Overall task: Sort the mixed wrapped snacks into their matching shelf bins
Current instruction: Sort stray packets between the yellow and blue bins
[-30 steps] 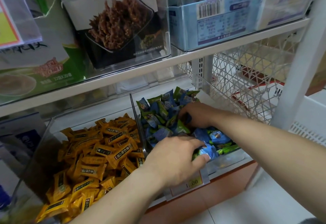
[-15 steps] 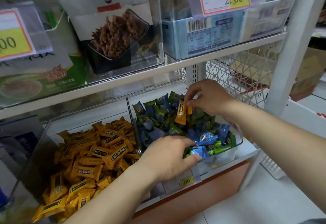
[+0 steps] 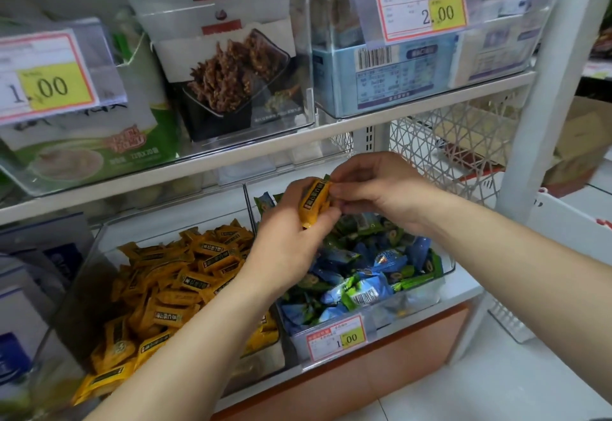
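Two clear bins sit side by side on the lower shelf. The left bin point(image 3: 99, 248) holds several yellow wrapped snacks point(image 3: 185, 281). The right bin point(image 3: 447, 271) holds blue and green wrapped snacks point(image 3: 371, 271). Above the right bin, my left hand point(image 3: 291, 235) grips one or more yellow snacks point(image 3: 313, 202) held upright. My right hand point(image 3: 381, 188) pinches the top end of the same yellow snack, touching my left hand.
An upper shelf point(image 3: 231, 155) carries clear boxes of packaged food with price tags. A price tag point(image 3: 336, 338) hangs on the right bin's front. A white lattice basket point(image 3: 463, 142) and a white upright post point(image 3: 543, 89) stand to the right.
My right hand lifted a yellow snack out of the blue-green bin and brought it left. My left hand rose from the bin's front edge and took hold of it.
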